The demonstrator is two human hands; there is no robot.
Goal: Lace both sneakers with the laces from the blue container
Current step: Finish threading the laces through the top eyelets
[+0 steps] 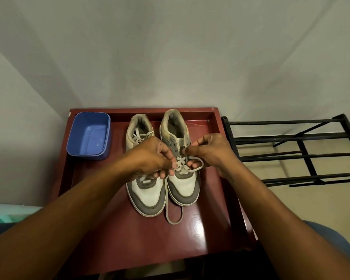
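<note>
Two sneakers stood side by side on the red table (210,229), toes toward the person. Left hand (152,156) and right hand (210,152) met over the half-laced sneaker (183,190), fingers curled, each pinching its grey lace (173,213); a slack loop trailed past the toe. Laced sneaker (146,196) just beside it. Blue container (89,136) sat at the far left corner
</note>
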